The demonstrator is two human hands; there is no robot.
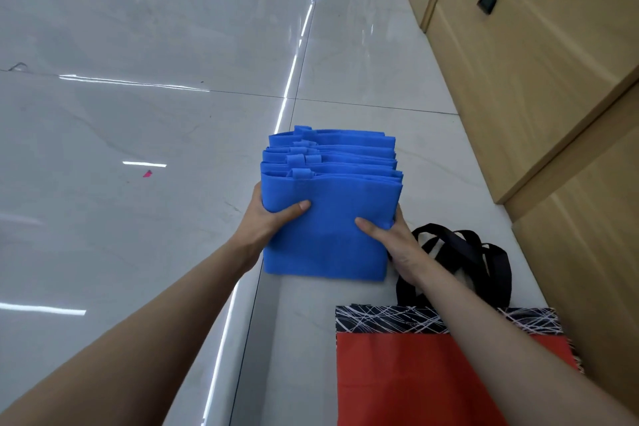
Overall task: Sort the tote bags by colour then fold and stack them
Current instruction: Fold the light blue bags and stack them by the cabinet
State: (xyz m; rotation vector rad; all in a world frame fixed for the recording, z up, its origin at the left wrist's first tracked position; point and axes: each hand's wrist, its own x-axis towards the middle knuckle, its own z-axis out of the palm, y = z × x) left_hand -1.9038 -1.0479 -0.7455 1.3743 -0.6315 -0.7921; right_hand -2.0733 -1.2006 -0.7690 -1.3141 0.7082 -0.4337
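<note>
A stack of several folded blue tote bags [332,197] is held between both hands above the tiled floor. My left hand [273,218] grips its left edge, thumb lying on the top bag. My right hand [390,239] grips the right edge the same way, fingers hidden under the stack. Folded blue handles show along the far edges of the layers. At the lower right a red tote bag [397,380] with a black-and-white scribble band and black handles [466,252] lies flat on the floor, partly covered by my right forearm.
Glossy grey-white floor tiles [138,135] stretch to the left and ahead. Light wooden cabinets [525,86] with a dark recessed pull run along the right side. A small pink scrap [147,174] lies on the floor to the left.
</note>
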